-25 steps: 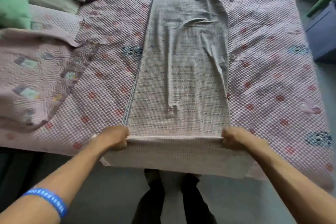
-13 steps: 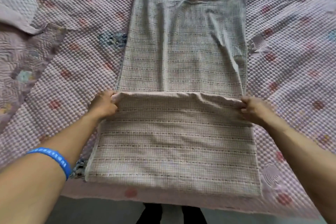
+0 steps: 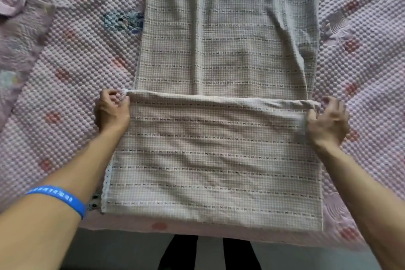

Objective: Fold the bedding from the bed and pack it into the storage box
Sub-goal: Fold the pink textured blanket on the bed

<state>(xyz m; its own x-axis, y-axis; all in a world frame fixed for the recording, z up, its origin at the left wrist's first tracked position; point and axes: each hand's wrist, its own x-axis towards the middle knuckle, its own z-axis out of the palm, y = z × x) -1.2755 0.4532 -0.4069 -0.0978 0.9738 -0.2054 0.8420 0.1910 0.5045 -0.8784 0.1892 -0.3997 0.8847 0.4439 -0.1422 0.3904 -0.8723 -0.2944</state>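
A long, narrow checked sheet [image 3: 230, 39], beige with thin rows of dark stitching, lies lengthwise down the middle of a bed, running away from the viewer. Its near end is folded over on itself, forming a doubled rectangular panel whose far edge crosses the sheet from side to side and whose near edge lies close to the edge of the bed.

The left hand [image 3: 112, 110] pinches the left corner of that folded end, fingers curled around the cloth. The right hand [image 3: 326, 121] grips the right corner, fingers curled and bunching the fabric a little. The edge hangs fairly straight between the two hands. A blue wristband [image 3: 59, 197] circles the left forearm.

Under the sheet, a pink bubble-textured bedspread [image 3: 76, 98] with red dots and a few bluish patches covers the bed. At the far left lies the corner of a pink quilted blanket [image 3: 19, 41]. Below the bed's edge, a grey floor [image 3: 122, 252] and the person's dark trouser legs [image 3: 182, 252] show.
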